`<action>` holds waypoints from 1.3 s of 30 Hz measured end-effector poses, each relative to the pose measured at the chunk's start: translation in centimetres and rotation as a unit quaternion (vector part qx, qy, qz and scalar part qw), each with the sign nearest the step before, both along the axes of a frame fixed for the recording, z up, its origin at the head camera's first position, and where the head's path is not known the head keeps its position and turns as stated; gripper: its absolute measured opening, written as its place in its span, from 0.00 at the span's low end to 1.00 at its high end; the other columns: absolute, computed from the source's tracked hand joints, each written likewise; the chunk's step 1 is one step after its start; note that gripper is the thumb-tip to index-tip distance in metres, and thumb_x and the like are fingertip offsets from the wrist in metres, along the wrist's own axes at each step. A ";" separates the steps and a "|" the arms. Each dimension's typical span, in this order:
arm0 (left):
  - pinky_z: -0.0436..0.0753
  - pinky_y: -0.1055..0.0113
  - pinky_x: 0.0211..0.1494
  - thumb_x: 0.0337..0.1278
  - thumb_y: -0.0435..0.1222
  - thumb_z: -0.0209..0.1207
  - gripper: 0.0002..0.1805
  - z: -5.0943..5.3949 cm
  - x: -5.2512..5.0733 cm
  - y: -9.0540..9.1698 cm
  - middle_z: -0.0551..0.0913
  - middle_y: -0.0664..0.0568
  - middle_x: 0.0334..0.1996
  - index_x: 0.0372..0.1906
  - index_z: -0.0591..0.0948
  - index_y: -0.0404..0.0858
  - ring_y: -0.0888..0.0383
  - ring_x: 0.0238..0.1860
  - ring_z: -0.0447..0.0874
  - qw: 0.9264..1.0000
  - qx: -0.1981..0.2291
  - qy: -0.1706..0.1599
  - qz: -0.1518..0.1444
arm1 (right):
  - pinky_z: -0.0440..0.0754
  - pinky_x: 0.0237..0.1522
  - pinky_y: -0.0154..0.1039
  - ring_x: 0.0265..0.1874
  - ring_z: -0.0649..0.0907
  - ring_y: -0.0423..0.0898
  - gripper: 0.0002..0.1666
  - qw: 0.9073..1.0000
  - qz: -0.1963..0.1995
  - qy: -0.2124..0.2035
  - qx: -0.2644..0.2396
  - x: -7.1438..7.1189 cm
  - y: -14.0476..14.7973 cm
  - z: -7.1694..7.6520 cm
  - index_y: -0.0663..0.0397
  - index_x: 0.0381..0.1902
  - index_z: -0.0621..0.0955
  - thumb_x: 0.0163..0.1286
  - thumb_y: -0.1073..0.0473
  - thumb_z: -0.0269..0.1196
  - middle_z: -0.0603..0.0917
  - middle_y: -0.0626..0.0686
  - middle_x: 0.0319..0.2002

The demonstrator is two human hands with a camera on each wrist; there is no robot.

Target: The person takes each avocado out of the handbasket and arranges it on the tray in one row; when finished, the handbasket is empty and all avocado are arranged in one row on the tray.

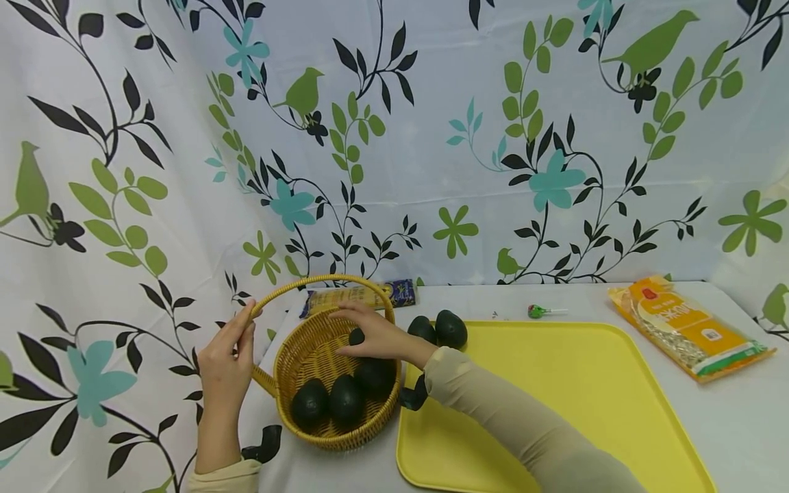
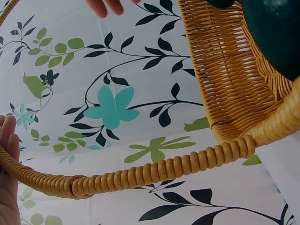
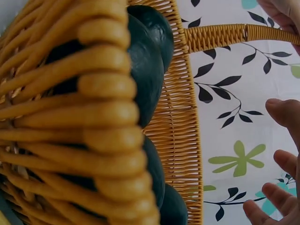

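Left hand: the left hand point(image 1: 224, 359) pinches the basket handle point(image 1: 320, 277) at its left side, probably in order that the basket does not slide or tip.
Right hand: the right hand point(image 1: 377, 335) reaches over the basket from the right; its fingers are spread and, in the right wrist view, nothing is between them, so it seems to grasp nothing.
Basket: the wicker basket point(image 1: 298, 359) stands left of the tray; its high wall likely keeps round things from rolling away.
Dark avocados inside: several avocados point(image 1: 347, 400) lie together toward the near right; one shows only partly, behind the right hand.
Dark avocados outside: two fruits point(image 1: 451, 330) sit side by side at the far left corner of the yellow tray point(image 1: 555, 390), within easy reach.
Edges: an orange bag point(image 1: 690, 325), a lollipop point(image 1: 536, 311) and a packet point(image 1: 345, 298) lie farther out, perhaps to leave room for hands.
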State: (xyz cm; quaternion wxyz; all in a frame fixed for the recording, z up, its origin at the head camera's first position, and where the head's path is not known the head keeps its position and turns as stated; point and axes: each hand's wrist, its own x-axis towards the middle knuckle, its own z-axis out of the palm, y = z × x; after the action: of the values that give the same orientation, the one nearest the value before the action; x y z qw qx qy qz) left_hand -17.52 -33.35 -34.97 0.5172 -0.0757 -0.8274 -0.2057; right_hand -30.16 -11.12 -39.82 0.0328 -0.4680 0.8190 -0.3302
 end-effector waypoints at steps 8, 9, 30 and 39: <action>0.63 0.81 0.28 0.54 0.22 0.58 0.25 -0.1 0.0 -0.1 0.87 0.41 0.39 0.57 0.79 0.41 0.76 0.29 0.64 1.000 0.000 -0.009 0.000 | 0.63 0.68 0.54 0.74 0.55 0.51 0.41 0.998 -0.012 -0.043 0.048 -0.3 -0.8 -0.5 0.37 0.70 0.62 0.61 0.40 0.63 0.52 0.51 0.75; 0.63 0.81 0.28 0.54 0.21 0.58 0.24 -0.1 0.0 -0.1 0.87 0.41 0.39 0.57 0.79 0.40 0.76 0.29 0.64 1.000 0.001 -0.009 -0.001 | 0.63 0.68 0.55 0.74 0.55 0.52 0.42 0.997 -0.013 -0.049 0.052 -0.3 -0.9 -0.5 0.37 0.70 0.62 0.61 0.40 0.63 0.52 0.52 0.75; 0.63 0.83 0.28 0.54 0.21 0.58 0.23 -0.1 0.0 0.0 0.87 0.40 0.38 0.56 0.80 0.39 0.74 0.28 0.65 1.000 0.012 -0.007 -0.005 | 0.58 0.69 0.59 0.75 0.46 0.52 0.48 0.988 0.011 -0.124 0.096 -0.7 -1.8 -2.2 0.38 0.74 0.54 0.61 0.40 0.62 0.45 0.54 0.76; 0.63 0.83 0.28 0.53 0.21 0.59 0.24 0.0 0.0 0.1 0.87 0.41 0.38 0.55 0.80 0.39 0.76 0.28 0.64 1.000 0.011 0.005 -0.008 | 0.58 0.70 0.56 0.75 0.48 0.51 0.48 0.988 0.002 -0.113 0.106 -0.7 -1.9 -2.8 0.43 0.73 0.56 0.60 0.41 0.64 0.45 0.54 0.76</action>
State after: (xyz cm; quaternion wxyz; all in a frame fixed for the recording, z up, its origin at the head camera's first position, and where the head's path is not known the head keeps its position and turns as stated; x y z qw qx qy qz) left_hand -17.54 -33.24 -35.00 0.5205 -0.0772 -0.8217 -0.2187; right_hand -30.83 -13.05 -42.60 0.1756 -0.4233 0.8394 -0.2923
